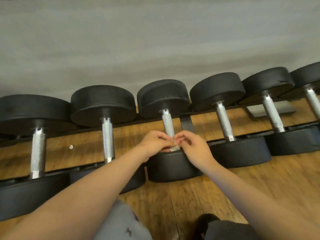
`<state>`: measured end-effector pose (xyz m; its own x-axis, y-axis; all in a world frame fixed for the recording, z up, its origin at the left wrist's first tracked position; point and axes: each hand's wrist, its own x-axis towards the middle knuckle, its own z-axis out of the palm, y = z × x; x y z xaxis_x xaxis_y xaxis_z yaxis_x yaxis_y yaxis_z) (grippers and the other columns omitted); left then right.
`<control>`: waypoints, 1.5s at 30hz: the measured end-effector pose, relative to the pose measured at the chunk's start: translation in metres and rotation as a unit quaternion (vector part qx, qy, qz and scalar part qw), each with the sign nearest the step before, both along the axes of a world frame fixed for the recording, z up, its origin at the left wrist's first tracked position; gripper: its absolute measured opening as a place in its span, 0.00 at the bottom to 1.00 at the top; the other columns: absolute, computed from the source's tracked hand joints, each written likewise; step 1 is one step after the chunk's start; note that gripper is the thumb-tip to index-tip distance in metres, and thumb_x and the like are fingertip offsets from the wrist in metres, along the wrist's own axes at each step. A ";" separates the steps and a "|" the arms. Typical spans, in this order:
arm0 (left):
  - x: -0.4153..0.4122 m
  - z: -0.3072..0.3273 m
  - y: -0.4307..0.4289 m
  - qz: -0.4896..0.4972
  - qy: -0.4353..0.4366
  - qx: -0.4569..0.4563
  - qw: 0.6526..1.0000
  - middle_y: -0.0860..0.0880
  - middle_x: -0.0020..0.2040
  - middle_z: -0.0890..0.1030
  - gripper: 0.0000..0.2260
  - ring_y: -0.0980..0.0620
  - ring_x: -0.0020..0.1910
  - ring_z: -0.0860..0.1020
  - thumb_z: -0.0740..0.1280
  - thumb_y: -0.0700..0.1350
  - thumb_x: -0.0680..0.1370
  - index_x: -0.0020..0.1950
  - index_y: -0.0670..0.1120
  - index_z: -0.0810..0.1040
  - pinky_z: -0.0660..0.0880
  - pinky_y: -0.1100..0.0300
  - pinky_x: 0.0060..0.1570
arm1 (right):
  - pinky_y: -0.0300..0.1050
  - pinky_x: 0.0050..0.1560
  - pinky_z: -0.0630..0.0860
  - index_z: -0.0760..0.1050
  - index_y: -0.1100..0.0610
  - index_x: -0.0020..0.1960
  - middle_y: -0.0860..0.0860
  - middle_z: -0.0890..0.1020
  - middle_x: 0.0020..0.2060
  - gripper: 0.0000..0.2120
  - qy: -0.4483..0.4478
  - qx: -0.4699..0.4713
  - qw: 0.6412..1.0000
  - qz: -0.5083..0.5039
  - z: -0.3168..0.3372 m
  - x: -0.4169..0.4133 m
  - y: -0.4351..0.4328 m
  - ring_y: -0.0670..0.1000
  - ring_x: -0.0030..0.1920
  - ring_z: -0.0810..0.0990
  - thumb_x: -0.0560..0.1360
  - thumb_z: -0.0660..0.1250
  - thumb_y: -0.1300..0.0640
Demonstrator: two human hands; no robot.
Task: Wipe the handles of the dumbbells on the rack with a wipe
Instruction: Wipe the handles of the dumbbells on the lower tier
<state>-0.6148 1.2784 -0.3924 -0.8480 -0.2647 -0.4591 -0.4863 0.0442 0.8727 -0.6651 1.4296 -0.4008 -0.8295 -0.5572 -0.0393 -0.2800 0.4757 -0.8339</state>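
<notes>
Hands meet low on one dumbbell handle, fingertips touching. The left hand reaches in from the left with its fingers curled, and the right hand reaches in from the right with its fingers bent. Both pinch a small, crumpled whitish wipe held between them. The wipe sits against the near end of the knurled steel handle of the third dumbbell from the left, just above that dumbbell's near black head, and the fingers hide most of it. Both bare forearms stretch up from the bottom corners of the view. The row of dumbbells, six in sight, lies side by side on a low black rack, each with round black heads and a silver handle pointing away from the viewer. The heads grow smaller toward the right. Under and in front of the rack is a wooden plank floor, and on it, between the first two handles, lies a tiny white scrap. Behind the far heads rises a plain grey wall. At the bottom edge, between the forearms, is a fold of grey fabric, blurred.
</notes>
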 end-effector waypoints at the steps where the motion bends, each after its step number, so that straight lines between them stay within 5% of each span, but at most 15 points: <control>1: -0.002 -0.001 -0.001 -0.009 -0.002 -0.037 0.999 0.46 0.47 0.84 0.09 0.54 0.45 0.82 0.77 0.40 0.71 0.49 0.42 0.83 0.80 0.64 0.46 | 0.45 0.50 0.77 0.77 0.45 0.49 0.42 0.82 0.39 0.13 0.009 -0.018 1.000 -0.025 -0.001 0.003 0.000 0.43 0.44 0.80 0.78 0.60 0.62; 5: -0.001 -0.003 0.003 0.002 -0.030 -0.148 0.989 0.48 0.46 0.83 0.06 0.54 0.43 0.82 0.74 0.36 0.72 0.45 0.46 0.82 0.80 0.63 0.43 | 0.42 0.47 0.73 0.75 0.49 0.53 0.44 0.81 0.41 0.12 -0.017 -0.070 0.990 -0.122 -0.003 0.014 0.001 0.44 0.43 0.79 0.79 0.57 0.63; 8: 0.000 -0.011 -0.010 0.051 -0.027 -0.182 0.982 0.47 0.45 0.83 0.08 0.50 0.46 0.83 0.70 0.35 0.75 0.40 0.48 0.81 0.81 0.53 0.53 | 0.39 0.42 0.72 0.75 0.50 0.53 0.45 0.81 0.41 0.10 -0.031 -0.060 0.987 -0.147 -0.002 0.012 0.001 0.44 0.41 0.78 0.80 0.57 0.60; 15: -0.001 -0.016 -0.011 0.032 -0.076 0.009 0.997 0.43 0.49 0.83 0.04 0.51 0.50 0.82 0.69 0.39 0.77 0.47 0.39 0.82 0.80 0.57 0.55 | 0.40 0.43 0.74 0.75 0.50 0.47 0.47 0.80 0.38 0.10 -0.003 -0.060 0.989 -0.135 -0.008 0.009 0.000 0.45 0.40 0.79 0.80 0.57 0.60; 21: -0.001 -0.026 -0.017 -0.024 -0.090 -0.101 0.991 0.50 0.36 0.80 0.06 0.55 0.37 0.77 0.72 0.43 0.76 0.39 0.47 0.82 0.74 0.57 0.45 | 0.37 0.40 0.73 0.75 0.49 0.46 0.47 0.80 0.37 0.10 -0.001 -0.057 0.990 -0.130 -0.011 0.007 -0.001 0.44 0.39 0.78 0.80 0.58 0.58; 25: -0.004 -0.024 -0.020 0.052 -0.051 -0.032 0.997 0.45 0.43 0.84 0.08 0.54 0.40 0.83 0.71 0.34 0.75 0.45 0.46 0.80 0.79 0.62 0.42 | 0.38 0.40 0.73 0.76 0.50 0.45 0.47 0.80 0.36 0.09 -0.006 -0.057 0.990 -0.130 -0.009 0.007 -0.001 0.45 0.39 0.78 0.80 0.59 0.58; 29: -0.001 -0.025 -0.006 0.075 0.019 -0.109 0.991 0.44 0.40 0.83 0.11 0.51 0.39 0.84 0.68 0.28 0.74 0.41 0.44 0.79 0.81 0.61 0.39 | 0.37 0.37 0.72 0.76 0.52 0.43 0.48 0.80 0.35 0.09 -0.002 -0.057 0.990 -0.130 -0.007 0.007 -0.001 0.45 0.38 0.78 0.79 0.59 0.58; 32: 0.003 -0.027 -0.004 0.070 0.026 -0.073 0.995 0.44 0.44 0.84 0.09 0.50 0.44 0.84 0.66 0.30 0.76 0.40 0.41 0.82 0.82 0.61 0.44 | 0.41 0.39 0.74 0.76 0.52 0.43 0.48 0.80 0.35 0.09 0.001 -0.054 0.990 -0.130 -0.008 0.009 -0.001 0.46 0.38 0.78 0.79 0.59 0.58; 36: 0.005 -0.020 -0.011 0.035 -0.008 -0.029 0.999 0.45 0.48 0.85 0.03 0.52 0.47 0.84 0.71 0.35 0.75 0.46 0.38 0.85 0.81 0.61 0.49 | 0.40 0.40 0.75 0.76 0.52 0.42 0.47 0.79 0.35 0.10 -0.007 -0.051 0.990 -0.129 -0.008 0.009 0.001 0.46 0.38 0.78 0.80 0.59 0.57; 42: -0.019 -0.012 -0.009 -0.092 -0.112 -0.188 0.971 0.50 0.41 0.79 0.10 0.53 0.45 0.76 0.71 0.36 0.74 0.38 0.49 0.77 0.74 0.57 0.51 | 0.36 0.38 0.73 0.76 0.52 0.42 0.46 0.79 0.35 0.09 -0.006 -0.045 0.990 -0.132 -0.008 0.008 -0.001 0.45 0.39 0.78 0.80 0.60 0.57; 45: -0.021 -0.019 -0.016 -0.074 -0.147 -0.108 0.980 0.46 0.49 0.81 0.13 0.52 0.47 0.78 0.72 0.33 0.71 0.47 0.49 0.76 0.76 0.57 0.48 | 0.35 0.38 0.72 0.76 0.53 0.42 0.46 0.79 0.36 0.09 -0.014 -0.042 0.990 -0.134 -0.008 0.009 0.000 0.45 0.40 0.78 0.79 0.60 0.57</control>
